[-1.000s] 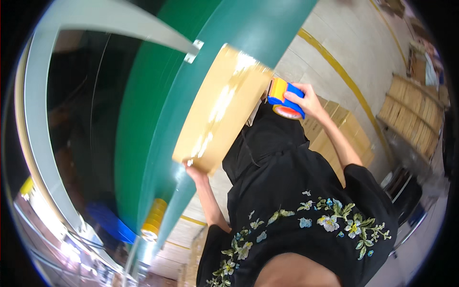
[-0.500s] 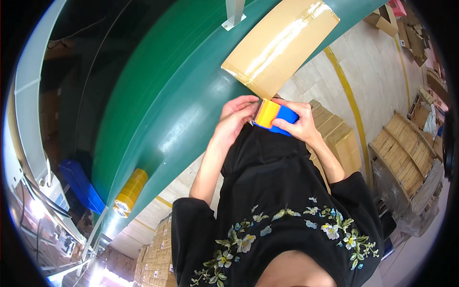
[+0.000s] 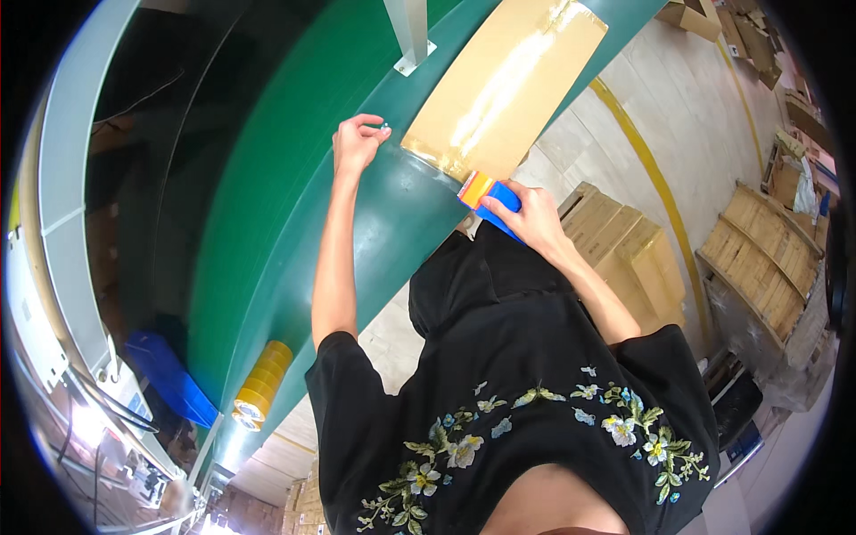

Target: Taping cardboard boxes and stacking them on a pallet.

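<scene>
My right hand (image 3: 533, 217) is wrapped round a blue and yellow-orange tape dispenser (image 3: 480, 190), close to the near end of a sealed cardboard carton (image 3: 493, 85). Shiny clear tape runs along the carton's top and across its near edge. Raised over the green work surface (image 3: 392, 223), to the left of the carton, my left hand (image 3: 357, 145) has its fingertips pinched together. A tiny pale bit shows at those fingertips, too small to name.
A row of yellow tape rolls (image 3: 264, 383) lies on the surface at lower left, near a blue plastic bin (image 3: 171, 376). A white metal post (image 3: 409, 36) stands behind the carton. Stacked cartons (image 3: 629, 259) and a wooden pallet (image 3: 758, 263) are on the floor at right.
My left hand has moved away from the dispenser, up and to the left. The dispenser in my right hand has shifted slightly left and turned. The view has shifted a little.
</scene>
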Demonstrator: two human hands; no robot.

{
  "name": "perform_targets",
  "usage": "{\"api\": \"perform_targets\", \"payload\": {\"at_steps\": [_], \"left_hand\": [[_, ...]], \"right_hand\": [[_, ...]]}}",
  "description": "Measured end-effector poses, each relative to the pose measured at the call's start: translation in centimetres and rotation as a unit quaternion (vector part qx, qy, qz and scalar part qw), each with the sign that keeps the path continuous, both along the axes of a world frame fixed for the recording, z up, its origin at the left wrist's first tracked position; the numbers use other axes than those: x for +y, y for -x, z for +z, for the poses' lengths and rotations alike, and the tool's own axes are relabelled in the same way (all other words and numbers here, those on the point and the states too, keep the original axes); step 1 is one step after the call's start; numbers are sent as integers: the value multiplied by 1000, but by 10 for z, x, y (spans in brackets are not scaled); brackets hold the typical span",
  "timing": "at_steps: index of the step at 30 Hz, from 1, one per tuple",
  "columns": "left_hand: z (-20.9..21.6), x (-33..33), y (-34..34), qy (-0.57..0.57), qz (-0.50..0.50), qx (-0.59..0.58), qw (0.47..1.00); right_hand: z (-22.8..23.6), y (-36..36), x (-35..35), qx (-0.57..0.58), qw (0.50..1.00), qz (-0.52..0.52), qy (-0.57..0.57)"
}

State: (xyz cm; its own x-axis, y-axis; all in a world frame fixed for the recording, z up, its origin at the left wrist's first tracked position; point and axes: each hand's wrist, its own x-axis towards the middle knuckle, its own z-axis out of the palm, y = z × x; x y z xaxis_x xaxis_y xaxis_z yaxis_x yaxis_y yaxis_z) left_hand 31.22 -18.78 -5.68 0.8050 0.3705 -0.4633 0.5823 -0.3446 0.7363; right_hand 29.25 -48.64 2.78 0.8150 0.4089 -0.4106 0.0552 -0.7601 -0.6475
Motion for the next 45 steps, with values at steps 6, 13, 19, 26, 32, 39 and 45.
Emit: {"api": "perform_targets", "payload": {"at_steps": [6,13,19,26,32,39,45], "left_hand": [[-20,-25,-3,-84,-69,-13,994],[-11,-46,14,53,-38,19,998],[8,-48,16,-83,-126,69,986],[8,-58,18,-103,-104,76,986],[-6,-41,26,-6,-173,-55,983],[-28,-100,33,-61,121,-92,986],[-22,-174,24,90,397,-249,879]], "right_hand": [[-18,3,-10,-10,999,-32,5],[-23,3,-10,15,999,-42,3],[26,18,-30,4,1000,-25,-16],[-29,31,-79,16,989,17,144],[-92,-16,-43,164,981,-19,107],[-93,-21,-38,59,976,100,184],[-5,-120,-106,209,975,-7,74]]}}
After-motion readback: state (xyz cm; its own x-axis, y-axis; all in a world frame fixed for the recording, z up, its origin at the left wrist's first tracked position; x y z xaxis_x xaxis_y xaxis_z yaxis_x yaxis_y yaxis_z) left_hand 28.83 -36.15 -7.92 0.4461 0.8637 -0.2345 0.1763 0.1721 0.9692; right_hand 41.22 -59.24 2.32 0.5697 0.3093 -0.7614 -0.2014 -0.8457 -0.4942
